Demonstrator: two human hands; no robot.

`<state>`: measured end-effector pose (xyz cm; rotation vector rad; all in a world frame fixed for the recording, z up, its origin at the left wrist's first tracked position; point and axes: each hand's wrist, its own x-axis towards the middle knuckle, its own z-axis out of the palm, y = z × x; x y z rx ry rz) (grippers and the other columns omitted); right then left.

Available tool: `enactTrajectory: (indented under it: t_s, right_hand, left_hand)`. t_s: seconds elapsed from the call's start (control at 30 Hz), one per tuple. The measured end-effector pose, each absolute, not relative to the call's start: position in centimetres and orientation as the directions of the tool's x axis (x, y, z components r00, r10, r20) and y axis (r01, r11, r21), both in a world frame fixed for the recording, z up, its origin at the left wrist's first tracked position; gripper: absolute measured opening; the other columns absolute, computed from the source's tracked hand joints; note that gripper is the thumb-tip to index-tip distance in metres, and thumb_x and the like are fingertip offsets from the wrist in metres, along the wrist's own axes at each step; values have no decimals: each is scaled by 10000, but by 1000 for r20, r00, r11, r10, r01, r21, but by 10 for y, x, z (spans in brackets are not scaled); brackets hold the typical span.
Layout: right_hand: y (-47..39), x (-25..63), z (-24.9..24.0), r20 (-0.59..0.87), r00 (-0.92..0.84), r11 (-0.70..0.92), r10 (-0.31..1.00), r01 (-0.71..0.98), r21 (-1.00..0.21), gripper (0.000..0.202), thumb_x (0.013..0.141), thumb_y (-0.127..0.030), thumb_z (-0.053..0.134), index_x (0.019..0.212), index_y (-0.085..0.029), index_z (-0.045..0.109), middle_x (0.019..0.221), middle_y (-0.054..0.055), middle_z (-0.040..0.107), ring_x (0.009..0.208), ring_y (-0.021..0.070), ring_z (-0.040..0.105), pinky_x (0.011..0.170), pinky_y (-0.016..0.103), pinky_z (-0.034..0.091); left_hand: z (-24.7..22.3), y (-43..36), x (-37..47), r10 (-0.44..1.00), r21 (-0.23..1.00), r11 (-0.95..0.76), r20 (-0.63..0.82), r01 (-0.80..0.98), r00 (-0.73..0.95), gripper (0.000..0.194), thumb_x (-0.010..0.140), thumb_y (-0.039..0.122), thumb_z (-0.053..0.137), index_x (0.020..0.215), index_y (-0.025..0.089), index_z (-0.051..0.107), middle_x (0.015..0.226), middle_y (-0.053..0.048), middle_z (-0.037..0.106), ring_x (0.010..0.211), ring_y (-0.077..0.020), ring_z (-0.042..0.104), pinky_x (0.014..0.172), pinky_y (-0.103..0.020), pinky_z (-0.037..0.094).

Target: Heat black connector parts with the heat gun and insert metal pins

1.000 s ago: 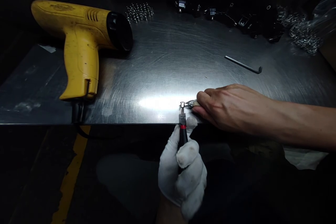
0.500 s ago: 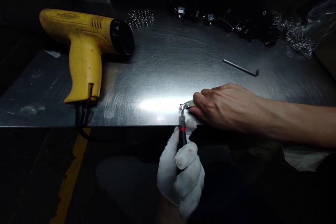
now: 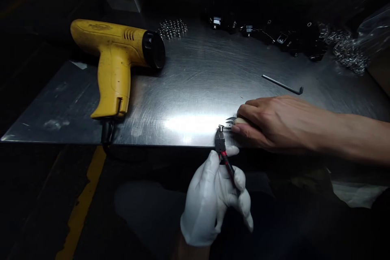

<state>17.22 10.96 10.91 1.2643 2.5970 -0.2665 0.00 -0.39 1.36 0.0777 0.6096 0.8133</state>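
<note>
My left hand (image 3: 213, 195), in a white glove, holds pliers (image 3: 224, 150) with red and black handles just off the table's front edge. A small shiny metal piece (image 3: 221, 128) sits at the tips of their jaws. My right hand (image 3: 268, 124), bare, is closed on a second tool (image 3: 232, 121), whose pointed jaws face left and stand apart. Those jaws are just right of the metal piece, with a gap between them. The handles of the second tool are mostly hidden under my right hand.
A yellow heat gun (image 3: 114, 57) lies left on the metal table (image 3: 195, 85). Behind are small upright metal parts (image 3: 173, 29), dark parts (image 3: 282, 40) and a heap of shiny pieces (image 3: 350, 55) by a plastic bag (image 3: 378, 28). A hex key (image 3: 282, 85) lies behind my right hand.
The view has shifted, moving the table items rightward. My left fingers have loosened and the pliers have tilted. The jaws of the right-hand tool have parted and drawn away from the metal piece.
</note>
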Motion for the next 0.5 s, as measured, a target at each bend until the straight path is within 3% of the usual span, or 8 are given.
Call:
enactTrajectory:
  t_s: [0.17,0.5]
  right_hand:
    - [99,168,101,-270,-595,606,757,794,-48,367,1058,-436,360,882,-187,564,762,16,588,595,148,476,571,283,302]
    - [101,169,97,-257,-628,650,734,760,2,371,1071,-414,326,862,-189,534,706,5,587,525,131,419,538,287,284]
  left_hand:
    - [18,-5,0,708,377,694,-508,-613,490,454,1022,553,344,1280,229,531,753,-5,616,469,-158,595,416,-365,556]
    - [19,-3,0,699,377,704,-519,-602,491,496,1017,580,324,1301,227,526,740,-6,604,452,-149,575,399,-342,540]
